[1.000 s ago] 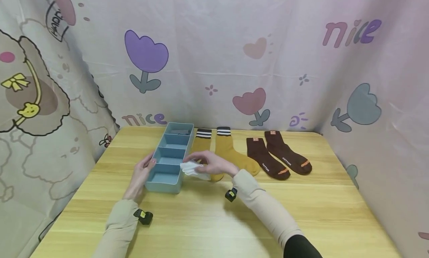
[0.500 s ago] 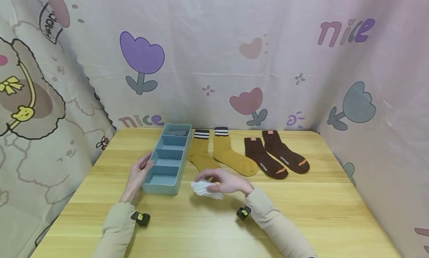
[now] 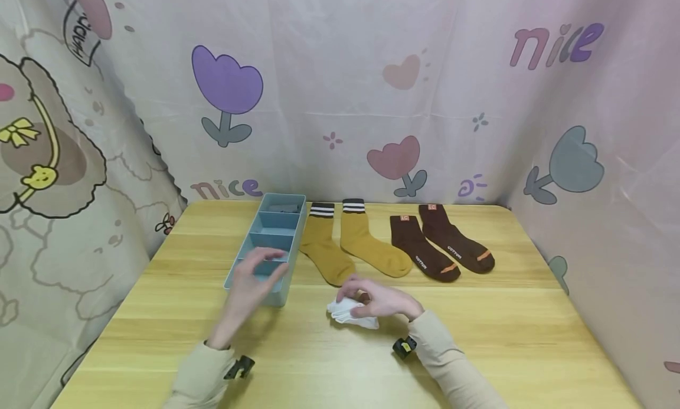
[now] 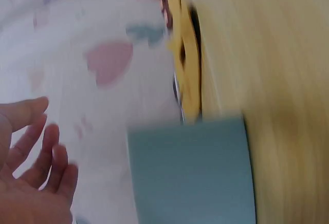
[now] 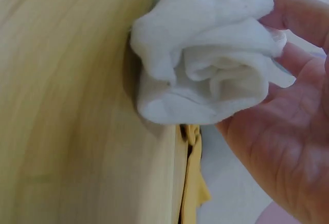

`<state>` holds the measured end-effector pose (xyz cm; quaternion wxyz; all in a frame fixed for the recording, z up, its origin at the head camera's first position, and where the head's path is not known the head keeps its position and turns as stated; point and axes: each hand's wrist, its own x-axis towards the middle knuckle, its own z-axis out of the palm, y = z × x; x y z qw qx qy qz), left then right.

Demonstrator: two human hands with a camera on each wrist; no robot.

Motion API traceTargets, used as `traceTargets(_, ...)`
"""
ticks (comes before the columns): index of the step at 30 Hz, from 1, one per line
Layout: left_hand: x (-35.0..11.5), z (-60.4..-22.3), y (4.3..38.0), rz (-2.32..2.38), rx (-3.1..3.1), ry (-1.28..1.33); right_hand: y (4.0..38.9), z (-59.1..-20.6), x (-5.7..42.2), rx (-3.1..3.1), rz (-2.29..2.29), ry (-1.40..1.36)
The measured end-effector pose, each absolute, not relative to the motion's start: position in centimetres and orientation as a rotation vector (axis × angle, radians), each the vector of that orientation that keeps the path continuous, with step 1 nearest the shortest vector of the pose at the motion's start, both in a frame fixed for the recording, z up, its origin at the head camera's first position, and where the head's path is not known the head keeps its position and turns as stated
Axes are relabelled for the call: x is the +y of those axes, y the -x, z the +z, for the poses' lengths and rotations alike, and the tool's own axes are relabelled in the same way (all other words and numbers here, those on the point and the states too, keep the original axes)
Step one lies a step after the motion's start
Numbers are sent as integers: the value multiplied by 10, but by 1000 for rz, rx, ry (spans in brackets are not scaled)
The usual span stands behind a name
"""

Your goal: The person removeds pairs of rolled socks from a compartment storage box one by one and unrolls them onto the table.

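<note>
A rolled white sock (image 5: 205, 54) is pinched between the thumb and fingers of my right hand (image 3: 385, 301), low over the table in front of the mustard socks. The right wrist view shows its coiled layers at the end facing the camera. My left hand (image 3: 252, 285) hovers over the front end of the blue-green divided box (image 3: 276, 297), thumb and fingers spread apart and holding nothing. In the left wrist view the box's end wall (image 4: 193, 172) is beside that hand, blurred. Part of the front compartments is hidden behind the hand.
A grey cloth item (image 3: 284, 208) lies in the box's rear compartment. Right of the box lie two mustard socks (image 3: 374, 246) with striped cuffs, then two brown socks (image 3: 459, 246). A printed curtain (image 3: 319, 72) hangs behind the wooden table (image 3: 504, 332).
My right hand has carried the rolled white sock away from the box, rightward and nearer the front. My left hand has let go of the box's left side and risen over its front.
</note>
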<state>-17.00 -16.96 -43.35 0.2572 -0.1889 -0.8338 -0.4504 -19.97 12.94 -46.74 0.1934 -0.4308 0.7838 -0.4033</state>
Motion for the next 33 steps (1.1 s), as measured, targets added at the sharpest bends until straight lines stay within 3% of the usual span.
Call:
traceTargets(5,-138,-444,155,-1247,-2442,863,201,-472,139,2289,-1122,1167)
traceTargets(9,-121,-458,150,-1362,-2672,974,200,-476,145,2292,-1140,1150)
traceTargets(15,-101,-472,149,-1514,-2815,986,195,-481,152,2313,-1183,1103)
traceTargets(33,-83,-478,152,-1379,-2894,960,189,-490,166,2272,-1217,1187)
